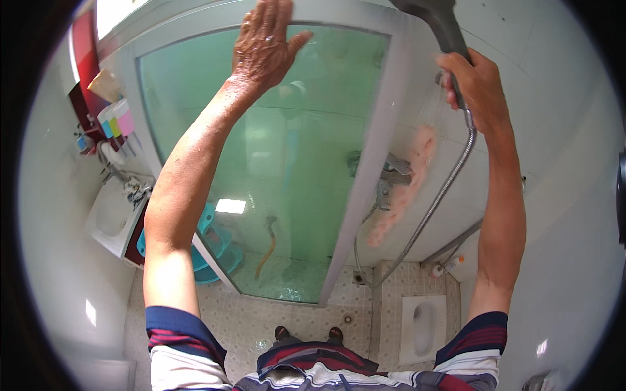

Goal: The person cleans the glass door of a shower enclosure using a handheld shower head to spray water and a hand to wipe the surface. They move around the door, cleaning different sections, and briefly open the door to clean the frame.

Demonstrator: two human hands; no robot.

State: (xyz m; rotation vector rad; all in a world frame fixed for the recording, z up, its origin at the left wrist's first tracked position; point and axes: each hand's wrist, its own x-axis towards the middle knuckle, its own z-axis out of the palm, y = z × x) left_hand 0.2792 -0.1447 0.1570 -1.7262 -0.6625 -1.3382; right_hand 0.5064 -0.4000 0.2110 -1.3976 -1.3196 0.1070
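Observation:
Wet and stretched out flat, my left hand is raised at the upper frame of a green-tinted glass shower door. Its fingers point up and the thumb stands apart; nothing is in it. My right hand is wrapped round the handle of a grey handheld shower head, partly cut off by the top edge of the view. From that handle a metal shower hose curves down to the floor. No water spray can be made out.
At left stands a white sink, with a rack of colored cups above it. Turquoise basins show by the door. A wall mixer tap is at right, above a white squat toilet and a bottle.

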